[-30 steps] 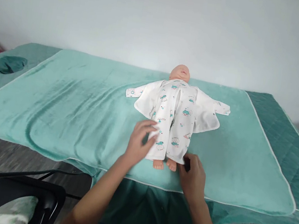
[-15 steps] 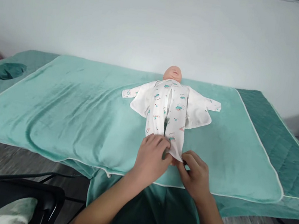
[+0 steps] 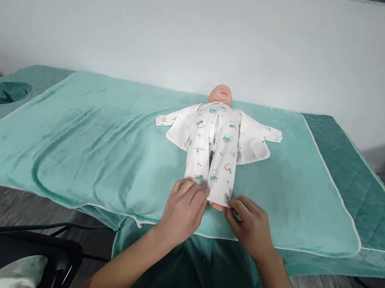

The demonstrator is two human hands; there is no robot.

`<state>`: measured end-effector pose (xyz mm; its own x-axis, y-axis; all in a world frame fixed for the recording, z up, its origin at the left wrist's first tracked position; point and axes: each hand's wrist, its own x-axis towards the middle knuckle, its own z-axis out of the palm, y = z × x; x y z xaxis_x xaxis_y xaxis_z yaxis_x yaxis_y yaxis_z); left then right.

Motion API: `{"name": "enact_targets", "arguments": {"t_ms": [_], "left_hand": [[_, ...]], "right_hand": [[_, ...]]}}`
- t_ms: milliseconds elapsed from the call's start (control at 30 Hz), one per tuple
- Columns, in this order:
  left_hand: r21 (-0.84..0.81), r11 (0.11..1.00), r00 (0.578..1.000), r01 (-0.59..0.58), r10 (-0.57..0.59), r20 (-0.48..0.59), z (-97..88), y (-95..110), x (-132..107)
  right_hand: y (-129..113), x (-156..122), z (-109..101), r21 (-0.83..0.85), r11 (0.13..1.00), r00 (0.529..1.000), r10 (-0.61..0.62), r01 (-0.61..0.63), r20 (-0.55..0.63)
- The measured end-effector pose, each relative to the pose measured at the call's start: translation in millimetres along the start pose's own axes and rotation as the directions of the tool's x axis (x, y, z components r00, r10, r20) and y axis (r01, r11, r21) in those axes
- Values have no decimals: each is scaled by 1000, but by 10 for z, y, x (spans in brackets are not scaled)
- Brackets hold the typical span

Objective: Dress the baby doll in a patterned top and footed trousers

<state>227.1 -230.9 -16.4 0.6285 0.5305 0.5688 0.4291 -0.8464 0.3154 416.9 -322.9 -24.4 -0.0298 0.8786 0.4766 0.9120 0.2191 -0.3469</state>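
Observation:
A baby doll (image 3: 221, 94) lies on its back on a light teal blanket (image 3: 105, 140), head toward the wall. It wears a white printed romper (image 3: 215, 138) with the sleeves spread out flat. My left hand (image 3: 184, 208) is curled at the hem of the leg on the left and hides that foot. My right hand (image 3: 249, 223) pinches the hem of the other leg, beside one bare doll foot (image 3: 217, 207).
The blanket covers a bed with a dark green quilted cover (image 3: 358, 155) against a white wall. A dark green bundle (image 3: 5, 91) lies at the far left. A black chair (image 3: 14, 252) holding a pale cloth (image 3: 14, 274) stands at the lower left.
My left hand came down from beside the doll's leg to the romper's hem. My right hand stayed at the other hem. The trouser legs now reach lower and cover more of the feet.

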Motion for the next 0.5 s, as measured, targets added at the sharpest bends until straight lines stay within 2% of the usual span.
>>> {"name": "enact_targets", "arguments": {"t_ms": [167, 333, 433, 500], "left_hand": [[-42, 998, 998, -51, 49, -30, 112, -15, -178], [-86, 994, 991, 71, -79, -105, 104, -93, -387], [-54, 984, 977, 168, -174, -125, 105, -164, -501], [-44, 976, 970, 212, -215, -114, 134, -199, -553]], "right_hand": [[63, -179, 137, -14, 999, 995, 45, -44, 91], [108, -325, 216, 20, 990, 981, 134, -139, 143], [67, -306, 177, 95, 978, 982, 181, -184, 48], [-16, -235, 144, 105, 984, 987, 149, -143, -57]]}}
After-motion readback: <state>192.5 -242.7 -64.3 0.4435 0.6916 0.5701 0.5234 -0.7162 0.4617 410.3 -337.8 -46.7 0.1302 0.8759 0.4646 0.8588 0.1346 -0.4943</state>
